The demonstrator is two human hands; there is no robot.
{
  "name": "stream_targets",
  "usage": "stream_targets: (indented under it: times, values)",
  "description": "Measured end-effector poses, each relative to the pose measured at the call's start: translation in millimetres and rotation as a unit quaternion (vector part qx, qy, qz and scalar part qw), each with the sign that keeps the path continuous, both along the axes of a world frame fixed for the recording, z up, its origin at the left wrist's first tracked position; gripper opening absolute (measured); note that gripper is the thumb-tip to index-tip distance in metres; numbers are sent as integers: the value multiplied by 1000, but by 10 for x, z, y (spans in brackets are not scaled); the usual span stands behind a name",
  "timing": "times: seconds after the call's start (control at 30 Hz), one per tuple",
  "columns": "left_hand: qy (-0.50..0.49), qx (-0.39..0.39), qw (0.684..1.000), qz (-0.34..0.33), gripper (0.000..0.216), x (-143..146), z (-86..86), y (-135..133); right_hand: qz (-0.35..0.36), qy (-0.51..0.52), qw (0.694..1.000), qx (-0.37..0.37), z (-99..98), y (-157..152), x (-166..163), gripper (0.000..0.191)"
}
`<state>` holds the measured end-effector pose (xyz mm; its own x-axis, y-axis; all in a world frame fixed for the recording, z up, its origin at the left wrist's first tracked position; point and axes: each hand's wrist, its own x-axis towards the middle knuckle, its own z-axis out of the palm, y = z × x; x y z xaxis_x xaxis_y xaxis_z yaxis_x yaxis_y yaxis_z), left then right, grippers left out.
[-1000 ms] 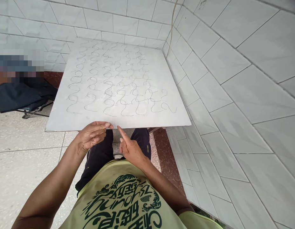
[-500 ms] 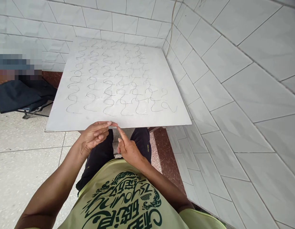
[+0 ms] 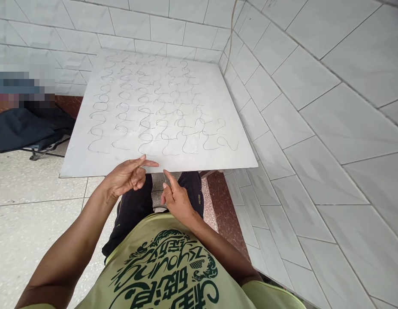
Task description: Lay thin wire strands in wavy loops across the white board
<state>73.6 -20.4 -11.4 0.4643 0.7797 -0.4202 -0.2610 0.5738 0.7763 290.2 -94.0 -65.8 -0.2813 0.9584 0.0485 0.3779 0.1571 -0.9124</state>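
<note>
My left hand [image 3: 128, 177] is at the near edge of a white board [image 3: 160, 164], its index finger pointing right and the other fingers curled. A thin wire [image 3: 141, 166] shows between its thumb and index finger. Just to the right, my right hand [image 3: 176, 196] has its index finger up and its thumb near it. A fine strand of wire [image 3: 164, 177] runs between these two fingertips. My hands are slightly apart. On the board lie rows of thin, bent wire pieces [image 3: 144, 138], curved like a figure 2, some glinting.
White tiled walls [image 3: 302, 128] enclose the board behind and at right. A cable [image 3: 231, 38] hangs in the corner. A dark cloth [image 3: 33, 126] lies over a low metal frame at left, beside a blurred patch. Below are my legs and a speckled floor [image 3: 31, 223].
My fingertips, touching half a second ago, have come apart. The left hand has shifted slightly left with its thumb raised, and a strand now shows at the right fingertips.
</note>
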Motion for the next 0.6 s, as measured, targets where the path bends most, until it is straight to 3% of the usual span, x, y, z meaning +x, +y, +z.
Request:
stream_targets:
  times: [0.1, 0.23, 0.33, 0.47, 0.6]
  values:
    - [56, 32, 998, -11, 69, -64, 77, 32, -10, -8, 1000, 1, 9, 37, 33, 50]
    - [108, 93, 990, 3, 73, -85, 168, 57, -10, -13, 1000, 13, 18, 56, 66, 49]
    - [180, 172, 968, 12, 62, -46, 216, 31, -5, -11, 1000, 14, 19, 45, 67, 49]
    - [291, 270, 917, 47, 35, 2, 238, -75, -3, -11, 1000, 7, 17, 39, 59, 49]
    - [312, 314, 896, 50, 5, 24, 237, -180, -1, -5, 1000, 7, 10, 43, 62, 48]
